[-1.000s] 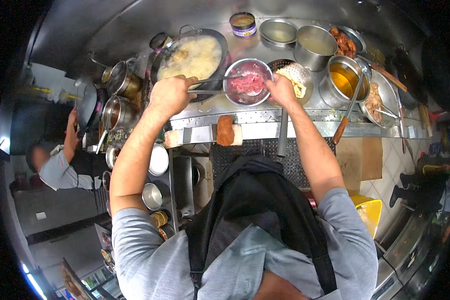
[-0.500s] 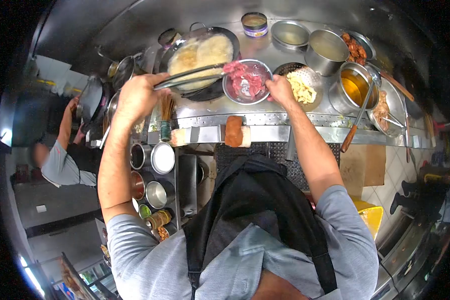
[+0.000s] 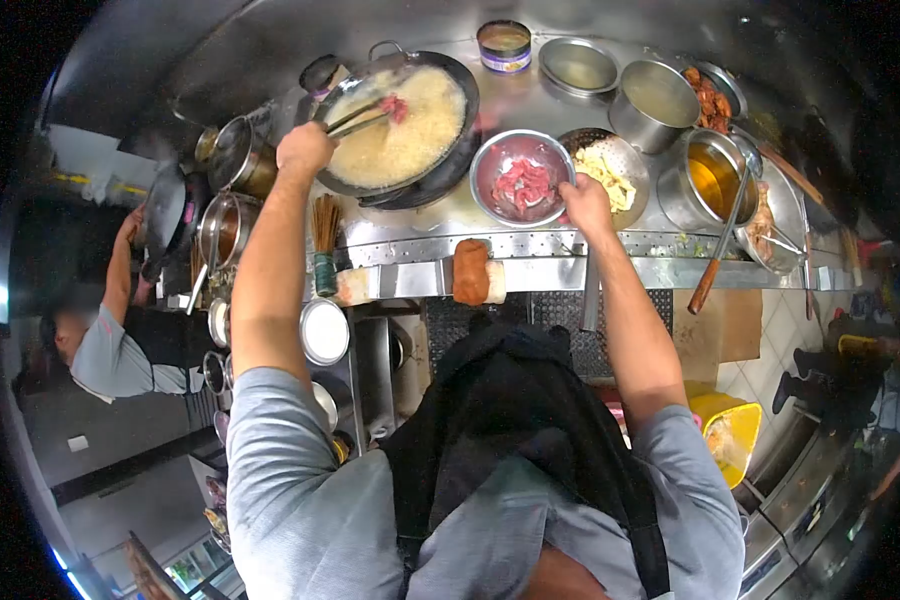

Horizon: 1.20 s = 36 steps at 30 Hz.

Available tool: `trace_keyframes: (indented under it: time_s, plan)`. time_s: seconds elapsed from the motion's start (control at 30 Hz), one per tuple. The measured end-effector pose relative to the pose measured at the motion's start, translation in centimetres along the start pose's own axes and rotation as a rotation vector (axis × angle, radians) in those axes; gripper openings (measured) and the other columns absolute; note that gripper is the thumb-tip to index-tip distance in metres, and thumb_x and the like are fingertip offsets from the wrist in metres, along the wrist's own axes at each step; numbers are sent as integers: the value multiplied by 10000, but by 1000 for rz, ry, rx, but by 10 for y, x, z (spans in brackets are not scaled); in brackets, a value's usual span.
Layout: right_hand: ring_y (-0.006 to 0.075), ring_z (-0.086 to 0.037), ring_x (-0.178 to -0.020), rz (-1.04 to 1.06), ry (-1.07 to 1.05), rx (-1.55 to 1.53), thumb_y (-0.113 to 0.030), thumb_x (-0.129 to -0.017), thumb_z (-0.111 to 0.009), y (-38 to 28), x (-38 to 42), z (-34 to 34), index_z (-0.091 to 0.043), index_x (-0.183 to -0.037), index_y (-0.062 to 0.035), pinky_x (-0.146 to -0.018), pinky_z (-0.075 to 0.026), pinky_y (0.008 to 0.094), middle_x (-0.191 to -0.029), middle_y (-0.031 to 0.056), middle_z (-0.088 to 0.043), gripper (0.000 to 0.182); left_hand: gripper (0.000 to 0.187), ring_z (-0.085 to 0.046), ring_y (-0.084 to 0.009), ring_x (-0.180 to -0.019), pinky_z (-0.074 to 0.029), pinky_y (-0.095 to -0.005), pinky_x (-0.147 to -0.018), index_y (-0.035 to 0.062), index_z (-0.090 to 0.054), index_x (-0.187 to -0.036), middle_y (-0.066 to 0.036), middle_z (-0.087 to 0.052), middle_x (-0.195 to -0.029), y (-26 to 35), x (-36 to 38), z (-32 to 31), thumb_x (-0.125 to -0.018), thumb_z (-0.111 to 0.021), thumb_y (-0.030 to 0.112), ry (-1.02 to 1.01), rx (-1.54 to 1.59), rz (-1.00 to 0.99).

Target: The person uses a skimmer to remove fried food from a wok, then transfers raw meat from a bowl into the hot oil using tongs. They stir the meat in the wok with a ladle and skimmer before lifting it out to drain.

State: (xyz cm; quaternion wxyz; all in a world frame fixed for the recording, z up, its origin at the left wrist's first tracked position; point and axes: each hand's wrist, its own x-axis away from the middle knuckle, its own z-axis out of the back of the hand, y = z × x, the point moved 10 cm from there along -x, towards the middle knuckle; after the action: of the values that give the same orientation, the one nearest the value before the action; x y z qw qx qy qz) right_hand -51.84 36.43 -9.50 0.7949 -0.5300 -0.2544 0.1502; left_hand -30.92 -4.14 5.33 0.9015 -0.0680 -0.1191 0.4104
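While the left hand (image 3: pixel 305 150) clenches a pair of metal tongs (image 3: pixel 355 120), the tong tips pinch a piece of raw red meat (image 3: pixel 398 106) over the wok (image 3: pixel 400 125), which is full of pale bubbling liquid. The right hand (image 3: pixel 587 203) grips the near right rim of a steel bowl (image 3: pixel 523 177) that holds more raw meat strips; the bowl sits on the steel counter (image 3: pixel 530 245) just right of the wok. Touching the bowl's right side is a perforated strainer (image 3: pixel 610 165) with pale yellow pieces in it. Farther right stands a pot of amber oil (image 3: pixel 715 170) with a wooden-handled ladle (image 3: pixel 720 235) leaning out of it toward the near side. At the far edge of the counter are a small tin (image 3: pixel 503 45), a shallow steel dish (image 3: pixel 580 65), a steel pot (image 3: pixel 653 100) and a bowl of fried brown pieces (image 3: pixel 710 95). On the near ledge of the counter lies an orange-brown cloth (image 3: pixel 470 270), and left of it a cup of thin sticks (image 3: pixel 325 235) stands upright. Round steel containers (image 3: pixel 323 330) are lined up below on the left. At the far left a co-worker in a grey shirt (image 3: pixel 110 350) bends toward other pots, one arm raised.
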Motion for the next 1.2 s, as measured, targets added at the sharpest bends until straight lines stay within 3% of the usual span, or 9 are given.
trace_keyframes:
  time_s: [0.07, 0.23, 0.33, 0.37, 0.5, 0.63, 0.73, 0.97, 1.2]
  plan:
    - [223, -656, -531, -12, 21, 30, -163, -852, -563, 1, 7, 12, -645, -938, 55, -502, -543, 341, -694, 162, -666, 249, 422, -625, -318, -1069, -499, -421, -913, 204, -633, -1214, -136, -654, -1154, -12, 3, -6, -848, -627, 413, 64, 77, 146]
    - [203, -650, -532, 132, 46, 161, -160, -853, -567, -8, 10, 32, -647, -935, 49, -492, -540, 330, -690, 151, -668, 238, 435, -629, -330, -1048, -501, -431, -885, 195, -621, -1232, -163, -666, -1103, -18, 46, 31, -856, -614, 413, 230, 164, 153]
    - [184, -642, -521, 8, -17, 0, -154, -865, -565, -11, 16, 34, -654, -944, 27, -472, -535, 307, -701, 119, -670, 216, 488, -649, -344, -966, -511, -428, -839, 184, -603, -1262, -171, -674, -1059, 17, 105, 83, -837, -651, 419, 377, 130, -27]
    - [184, -642, -521, 11, -17, -3, -154, -865, -565, -14, 15, 37, -654, -944, 27, -472, -535, 307, -701, 119, -670, 216, 488, -649, -344, -966, -511, -428, -839, 184, -603, -1262, -171, -674, -1059, 25, 124, 91, -837, -651, 419, 379, 128, -27]
    - [191, -635, -500, 93, -69, 86, -157, -855, -567, -23, 13, 40, -642, -896, 34, -478, -531, 330, -640, 124, -645, 209, 474, -665, -298, -947, -531, -400, -810, 166, -643, -1193, -140, -685, -1035, 106, 198, 109, -766, -737, 352, 276, 145, -413]
    - [218, -632, -492, 229, -75, 171, -162, -841, -571, -31, 8, 38, -617, -835, 33, -484, -526, 349, -609, 140, -627, 200, 464, -650, -325, -935, -522, -420, -792, 115, -657, -1143, -155, -677, -1005, 160, 220, 84, -735, -757, 312, 228, 122, -558]
    - [223, -639, -501, 255, -99, 170, -156, -838, -566, -39, 13, 36, -608, -836, 44, -478, -527, 353, -608, 146, -625, 204, 431, -655, -314, -910, -523, -427, -765, 127, -665, -1130, -145, -679, -978, 175, 212, 69, -746, -744, 305, 182, 90, -538]
    - [217, -651, -530, 120, -143, 5, -137, -848, -541, -8, -6, 19, -597, -925, 90, -460, -557, 325, -718, 168, -648, 247, 382, -657, -313, -894, -527, -420, -759, 140, -680, -1110, -145, -683, -967, 151, 212, 74, -759, -733, 281, 123, 58, -516]
    - [227, -655, -538, 76, -162, 9, -148, -847, -542, -26, -18, -19, -589, -939, 102, -462, -564, 323, -755, 179, -650, 271, 398, -666, -308, -925, -531, -392, -820, 142, -682, -1130, -153, -688, -986, 62, 178, 117, -784, -731, 332, 265, 160, -345]
